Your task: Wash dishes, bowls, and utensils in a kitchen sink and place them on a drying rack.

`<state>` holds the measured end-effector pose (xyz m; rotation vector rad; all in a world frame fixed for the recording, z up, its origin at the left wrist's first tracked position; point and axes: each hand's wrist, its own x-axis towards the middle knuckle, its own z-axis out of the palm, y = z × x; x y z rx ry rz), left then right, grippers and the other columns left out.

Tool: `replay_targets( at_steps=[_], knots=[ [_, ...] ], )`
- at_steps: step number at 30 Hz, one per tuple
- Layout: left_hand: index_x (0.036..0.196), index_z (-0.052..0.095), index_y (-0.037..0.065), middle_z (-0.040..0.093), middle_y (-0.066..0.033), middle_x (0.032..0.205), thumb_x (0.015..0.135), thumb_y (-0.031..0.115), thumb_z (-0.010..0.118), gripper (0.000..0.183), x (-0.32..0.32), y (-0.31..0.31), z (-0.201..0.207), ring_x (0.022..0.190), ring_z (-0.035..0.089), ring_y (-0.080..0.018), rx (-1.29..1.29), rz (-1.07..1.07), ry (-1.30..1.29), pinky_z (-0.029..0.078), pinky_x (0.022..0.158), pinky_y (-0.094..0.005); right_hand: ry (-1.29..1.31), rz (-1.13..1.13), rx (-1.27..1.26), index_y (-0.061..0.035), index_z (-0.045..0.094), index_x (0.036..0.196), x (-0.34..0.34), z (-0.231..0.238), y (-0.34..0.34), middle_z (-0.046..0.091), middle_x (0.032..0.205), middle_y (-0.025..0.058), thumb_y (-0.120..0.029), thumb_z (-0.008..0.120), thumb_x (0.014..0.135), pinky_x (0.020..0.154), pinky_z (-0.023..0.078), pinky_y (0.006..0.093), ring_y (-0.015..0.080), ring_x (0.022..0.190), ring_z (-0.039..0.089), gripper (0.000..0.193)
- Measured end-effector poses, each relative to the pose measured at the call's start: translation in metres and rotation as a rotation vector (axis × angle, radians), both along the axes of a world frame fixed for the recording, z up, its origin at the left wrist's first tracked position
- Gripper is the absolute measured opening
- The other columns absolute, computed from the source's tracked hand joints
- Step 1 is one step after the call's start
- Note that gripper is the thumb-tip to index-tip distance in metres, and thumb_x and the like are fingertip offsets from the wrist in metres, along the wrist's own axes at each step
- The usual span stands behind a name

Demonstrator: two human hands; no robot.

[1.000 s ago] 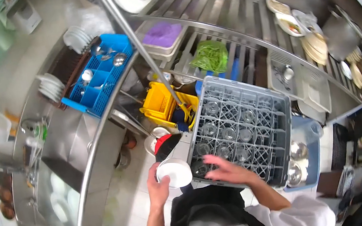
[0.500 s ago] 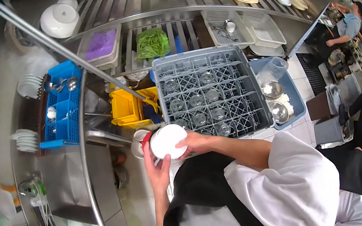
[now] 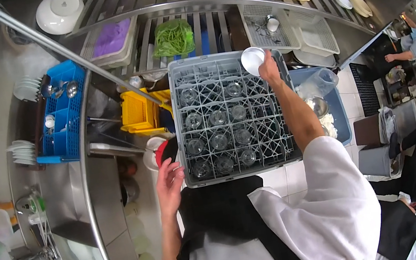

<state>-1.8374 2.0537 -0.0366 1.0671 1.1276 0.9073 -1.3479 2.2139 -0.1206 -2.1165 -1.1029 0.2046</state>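
My right hand reaches to the far right corner of a grey compartment rack. Its fingers are closed on the rim of a small round white bowl, held over that corner. Upside-down clear glasses fill several compartments on the rack's left side. Beside the near left corner of the rack, my left hand is raised, fingers loosely bent and apart, with nothing visible in it. Just beyond its fingertips is a red and black rounded item; whether they touch I cannot tell. White bowls lie behind that item.
Left of the rack stand a yellow basket and a blue cutlery basket on a steel counter. A blue tub with metal bowls is at the right. A slatted shelf crosses the far side. Other people work at the right.
My right hand has carried the white bowl away from my left hand, up and right to the rack's far corner. My left hand has let go of the bowl and stays near the rack's left side.
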Motion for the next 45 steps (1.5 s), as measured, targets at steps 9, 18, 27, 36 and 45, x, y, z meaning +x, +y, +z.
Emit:
replay_targets(
  at_steps=[9,18,27,36,45],
  knots=[
    [0.132,0.045,0.003,0.058,-0.0122,0.115,0.091,0.012,0.061,0.044,-0.002,-0.016,-0.003,0.104,0.060,-0.0226,-0.065,0.206,0.032,0.050,0.085,-0.0338,-0.339,0.276,-0.310,0.0011,0.042,0.124,0.035,0.066,0.003,0.059,0.101,0.0338,-0.002,0.043,0.081,0.081,0.047,0.0530,0.0475,0.093,0.059,0.042],
    [0.129,0.047,0.000,0.061,-0.0123,0.109,0.090,0.008,0.059,0.041,-0.055,-0.070,-0.026,0.095,0.061,-0.0188,-0.161,0.411,0.258,0.050,0.079,-0.0293,-0.625,0.452,-0.210,-0.0099,0.043,0.128,-0.087,0.017,0.090,0.051,0.114,0.0190,-0.006,0.050,0.084,0.070,0.054,0.0475,0.0382,0.088,0.064,0.044],
    [0.124,0.053,0.003,0.065,-0.0113,0.103,0.086,0.021,0.065,0.044,-0.125,-0.223,-0.041,0.093,0.063,-0.0198,-0.368,0.949,0.404,0.051,0.082,-0.0315,-0.723,0.660,-0.320,0.0013,0.022,0.144,-0.168,0.024,0.037,0.033,0.144,0.0219,-0.018,0.060,0.081,0.107,0.034,0.0436,0.0371,0.132,0.037,0.076],
    [0.122,0.055,0.004,0.065,-0.0079,0.096,0.084,0.018,0.069,0.042,-0.201,-0.381,-0.096,0.086,0.062,-0.0159,-0.312,1.398,0.058,0.051,0.076,-0.0290,-0.083,2.224,-0.185,0.0001,0.045,0.131,-0.663,0.058,-0.199,0.045,0.132,0.0238,-0.015,0.063,0.084,0.094,0.045,0.0380,0.0362,0.108,0.056,0.053],
    [0.125,0.049,-0.001,0.061,-0.0131,0.105,0.087,0.007,0.061,0.040,-0.340,-0.546,-0.059,0.092,0.063,-0.0187,-0.111,2.055,0.022,0.052,0.076,-0.0290,-0.059,2.255,-0.303,-0.0023,0.057,0.122,-0.987,0.044,-0.269,0.061,0.118,0.0175,-0.023,0.063,0.084,0.094,0.045,0.0362,0.0297,0.110,0.057,0.044]
  ],
)
